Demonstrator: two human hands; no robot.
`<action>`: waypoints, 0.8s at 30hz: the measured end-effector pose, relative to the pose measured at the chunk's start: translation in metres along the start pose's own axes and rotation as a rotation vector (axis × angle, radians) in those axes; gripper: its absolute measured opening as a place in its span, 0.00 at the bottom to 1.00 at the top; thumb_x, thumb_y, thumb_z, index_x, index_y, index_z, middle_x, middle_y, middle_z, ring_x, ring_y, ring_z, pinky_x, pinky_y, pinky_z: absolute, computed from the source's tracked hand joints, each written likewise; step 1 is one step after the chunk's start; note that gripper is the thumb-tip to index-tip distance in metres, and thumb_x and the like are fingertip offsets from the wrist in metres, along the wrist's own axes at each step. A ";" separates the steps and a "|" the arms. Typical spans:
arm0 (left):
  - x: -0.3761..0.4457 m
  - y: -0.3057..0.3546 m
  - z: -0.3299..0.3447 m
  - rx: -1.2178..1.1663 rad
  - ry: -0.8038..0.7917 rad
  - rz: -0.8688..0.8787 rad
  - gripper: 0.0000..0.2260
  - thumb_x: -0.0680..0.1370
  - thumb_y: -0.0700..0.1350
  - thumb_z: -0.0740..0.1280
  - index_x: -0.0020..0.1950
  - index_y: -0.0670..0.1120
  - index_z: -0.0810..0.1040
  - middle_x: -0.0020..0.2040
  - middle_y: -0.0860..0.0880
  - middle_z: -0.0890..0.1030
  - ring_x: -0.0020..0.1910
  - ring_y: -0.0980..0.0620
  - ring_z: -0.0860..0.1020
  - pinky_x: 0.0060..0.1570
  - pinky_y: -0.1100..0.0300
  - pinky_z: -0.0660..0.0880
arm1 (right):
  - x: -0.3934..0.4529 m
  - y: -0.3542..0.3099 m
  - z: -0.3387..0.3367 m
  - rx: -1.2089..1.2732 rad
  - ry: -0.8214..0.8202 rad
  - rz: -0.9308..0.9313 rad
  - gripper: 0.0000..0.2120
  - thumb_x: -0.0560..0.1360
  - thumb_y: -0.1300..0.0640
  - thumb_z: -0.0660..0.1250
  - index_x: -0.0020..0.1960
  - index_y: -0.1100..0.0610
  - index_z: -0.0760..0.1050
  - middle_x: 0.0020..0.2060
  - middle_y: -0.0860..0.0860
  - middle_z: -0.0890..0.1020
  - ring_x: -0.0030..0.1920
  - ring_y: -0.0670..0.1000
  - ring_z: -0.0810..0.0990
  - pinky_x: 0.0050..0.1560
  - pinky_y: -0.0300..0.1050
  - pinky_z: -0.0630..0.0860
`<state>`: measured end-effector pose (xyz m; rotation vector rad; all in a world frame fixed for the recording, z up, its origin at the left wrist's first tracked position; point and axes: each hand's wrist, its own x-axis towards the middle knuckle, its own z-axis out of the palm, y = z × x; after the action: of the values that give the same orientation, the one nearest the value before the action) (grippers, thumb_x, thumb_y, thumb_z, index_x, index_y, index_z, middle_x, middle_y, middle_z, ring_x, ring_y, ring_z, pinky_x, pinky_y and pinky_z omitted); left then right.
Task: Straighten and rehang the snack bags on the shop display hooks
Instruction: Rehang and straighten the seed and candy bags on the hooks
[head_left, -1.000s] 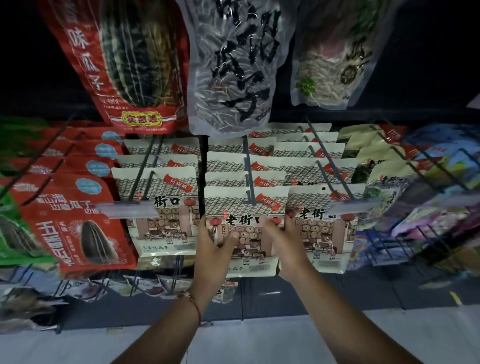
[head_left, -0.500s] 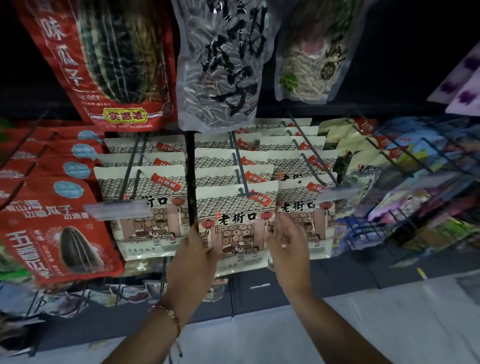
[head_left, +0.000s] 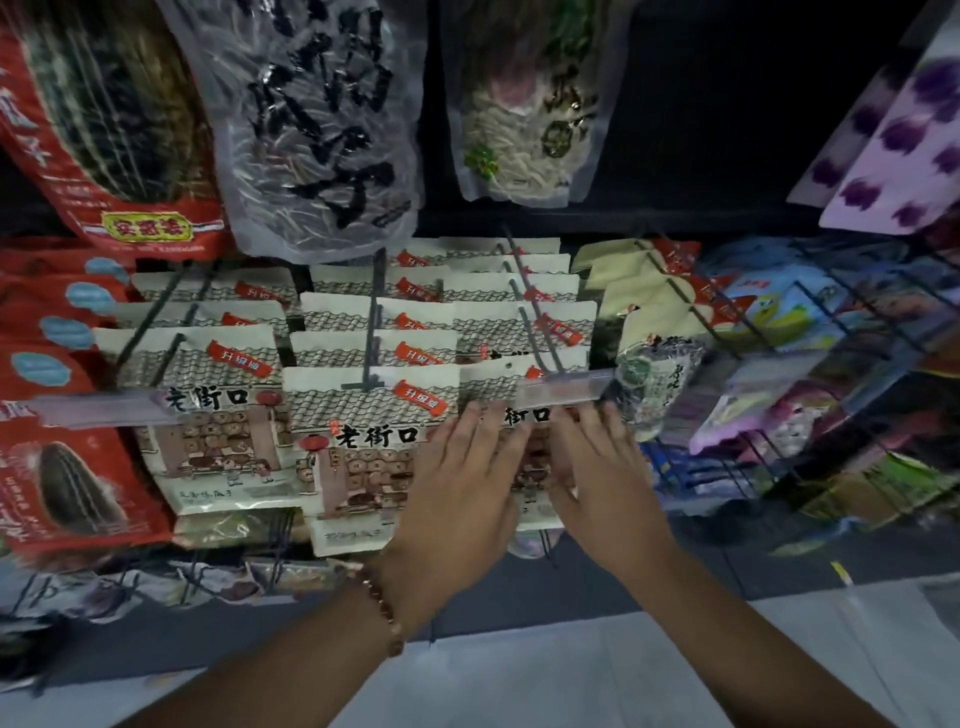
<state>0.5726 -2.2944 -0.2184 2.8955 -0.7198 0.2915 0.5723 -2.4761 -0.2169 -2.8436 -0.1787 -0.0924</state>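
Three columns of cream snack bags hang on black display hooks. The middle column's front bag (head_left: 363, 447) hangs straight on its hook (head_left: 372, 332). Both my hands rest on the right column's front bag (head_left: 525, 415), which hangs below a clear price tag holder (head_left: 563, 392) at the end of the right hook (head_left: 540, 332). My left hand (head_left: 457, 483) lies flat on the bag's left part with fingers spread. My right hand (head_left: 608, 478) lies on its right part, fingers apart. The hands hide most of that bag. The left column's front bag (head_left: 208, 431) hangs untouched.
Large seed bags hang above: red (head_left: 104, 119), clear grey (head_left: 311, 119), clear with pale seeds (head_left: 524, 98). Red sunflower seed bags (head_left: 67, 467) fill the left. A green-labelled bag (head_left: 649, 379) and colourful packets on wire hooks (head_left: 779, 312) crowd the right. Grey floor lies below.
Both hands have moved right, from the middle column's front bag to the right column's front bag. The view has swung with them.
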 end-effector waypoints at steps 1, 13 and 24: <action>0.010 0.009 0.001 0.004 -0.038 -0.060 0.32 0.76 0.54 0.66 0.78 0.47 0.60 0.78 0.40 0.61 0.77 0.39 0.60 0.72 0.41 0.61 | 0.004 0.008 -0.003 0.000 0.012 -0.027 0.31 0.79 0.51 0.61 0.79 0.51 0.53 0.79 0.50 0.51 0.79 0.57 0.43 0.76 0.56 0.48; 0.080 0.037 0.022 -0.024 -0.024 -0.304 0.31 0.79 0.46 0.63 0.80 0.49 0.56 0.80 0.43 0.57 0.79 0.39 0.51 0.77 0.42 0.51 | 0.043 0.040 -0.009 0.228 -0.025 -0.068 0.31 0.77 0.50 0.63 0.77 0.51 0.56 0.77 0.55 0.56 0.74 0.60 0.62 0.69 0.54 0.68; 0.074 0.027 0.034 -0.067 0.004 -0.277 0.17 0.80 0.49 0.62 0.66 0.44 0.74 0.67 0.38 0.74 0.70 0.34 0.68 0.71 0.45 0.65 | 0.068 0.057 -0.002 0.901 0.019 0.248 0.21 0.77 0.62 0.67 0.63 0.44 0.68 0.40 0.49 0.78 0.40 0.49 0.81 0.38 0.43 0.76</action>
<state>0.6290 -2.3570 -0.2325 2.8804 -0.3134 0.2343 0.6469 -2.5235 -0.2256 -1.9430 0.1176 0.0150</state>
